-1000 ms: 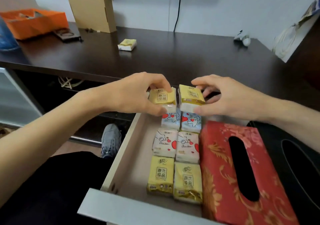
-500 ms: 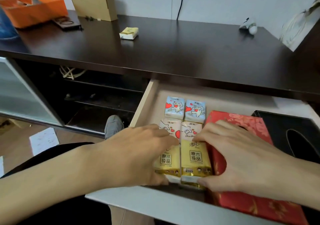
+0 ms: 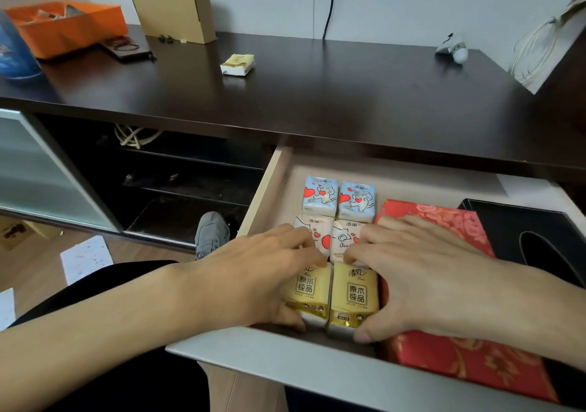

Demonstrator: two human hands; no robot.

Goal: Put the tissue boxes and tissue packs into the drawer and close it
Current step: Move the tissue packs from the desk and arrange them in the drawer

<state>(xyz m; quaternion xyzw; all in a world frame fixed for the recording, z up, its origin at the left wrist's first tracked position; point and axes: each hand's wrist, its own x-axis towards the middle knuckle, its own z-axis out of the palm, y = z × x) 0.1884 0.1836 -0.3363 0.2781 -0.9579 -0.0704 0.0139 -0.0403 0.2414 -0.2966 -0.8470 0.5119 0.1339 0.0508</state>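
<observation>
The drawer [image 3: 263, 196] stands pulled out below the dark desk top. At its front, my left hand [image 3: 253, 278] grips a yellow tissue pack [image 3: 306, 288], and my right hand [image 3: 421, 281] grips a second yellow tissue pack [image 3: 355, 294] beside it. Both packs sit on top of other packs near the drawer front. Behind them lie two pink-white packs [image 3: 344, 240] and two blue packs [image 3: 339, 197]. A red tissue box [image 3: 444, 357] lies to the right, and a black tissue box [image 3: 523, 231] beyond it. One more yellow pack [image 3: 237, 63] rests on the desk.
The dark desk top [image 3: 348, 94] holds an orange tray [image 3: 63, 28], a cardboard box [image 3: 171, 2], a dark flat item [image 3: 126, 47] and a small white object [image 3: 453, 48]. A grey shoe [image 3: 211, 234] and papers [image 3: 85, 258] lie on the floor at the left.
Both hands carried the two yellow packs from the back of the drawer to its front and lowered them onto the packs there. Over the last half second they hardly moved.
</observation>
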